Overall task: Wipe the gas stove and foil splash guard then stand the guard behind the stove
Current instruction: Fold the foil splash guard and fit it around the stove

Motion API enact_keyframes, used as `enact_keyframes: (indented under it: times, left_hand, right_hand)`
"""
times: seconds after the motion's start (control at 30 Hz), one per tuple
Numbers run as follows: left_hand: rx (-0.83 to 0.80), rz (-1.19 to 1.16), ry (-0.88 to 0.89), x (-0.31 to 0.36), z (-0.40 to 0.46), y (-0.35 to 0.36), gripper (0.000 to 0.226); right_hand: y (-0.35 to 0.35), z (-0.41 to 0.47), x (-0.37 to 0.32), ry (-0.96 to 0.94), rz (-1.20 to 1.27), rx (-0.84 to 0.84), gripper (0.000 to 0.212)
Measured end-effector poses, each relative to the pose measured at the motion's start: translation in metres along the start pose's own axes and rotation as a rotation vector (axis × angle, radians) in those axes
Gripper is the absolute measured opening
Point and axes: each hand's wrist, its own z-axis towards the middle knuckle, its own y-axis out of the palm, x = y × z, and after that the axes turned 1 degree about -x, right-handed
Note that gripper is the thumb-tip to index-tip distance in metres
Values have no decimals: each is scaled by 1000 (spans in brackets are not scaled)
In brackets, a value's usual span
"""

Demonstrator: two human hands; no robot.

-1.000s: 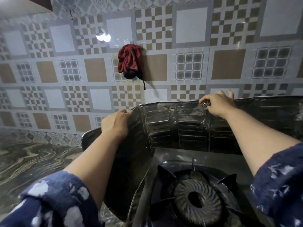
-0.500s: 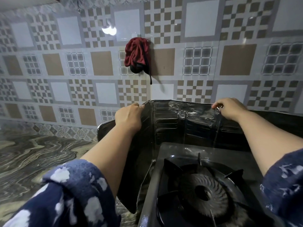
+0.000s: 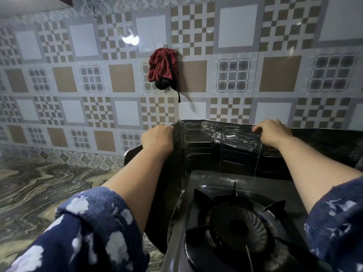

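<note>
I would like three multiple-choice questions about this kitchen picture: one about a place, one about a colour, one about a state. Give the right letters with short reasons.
1. Where does the foil splash guard stand?
A. behind and beside the gas stove
B. flat on the counter
C. hung on the wall

2. What colour is the cloth on the wall?
A. blue
B. red
C. white

3. What do the hands do?
A. hang idle
B. wipe the burner
C. grip the guard's top edge

Key: 1 A, its panels rise around the stove; 2 B, dark red folds; 3 C, left hand and right hand curl over the rim.
</note>
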Motion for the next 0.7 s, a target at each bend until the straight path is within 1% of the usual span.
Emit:
enact_keyframes:
  times: [0.2,0.33,0.43,0.5,0.7]
  left_hand:
    - [-20,9,-1,15,4,-14,33]
    - [-32,28,28,30,0,-6,30]
    - [3,24,41,32,-2,1,31]
    - [-3,6,37,31,-1,1,33]
    - [-19,-18,7,31,-1,0,40]
  right_hand:
    - [-21,2,10,25,12,12,38]
    - [-13,2,17,43,-13,-32,41]
    - [-2,1,22,24,-44,-9,46]
    - [-2,1,24,13,-51,0,48]
    - [-10,-3,21,10,32,-25,38]
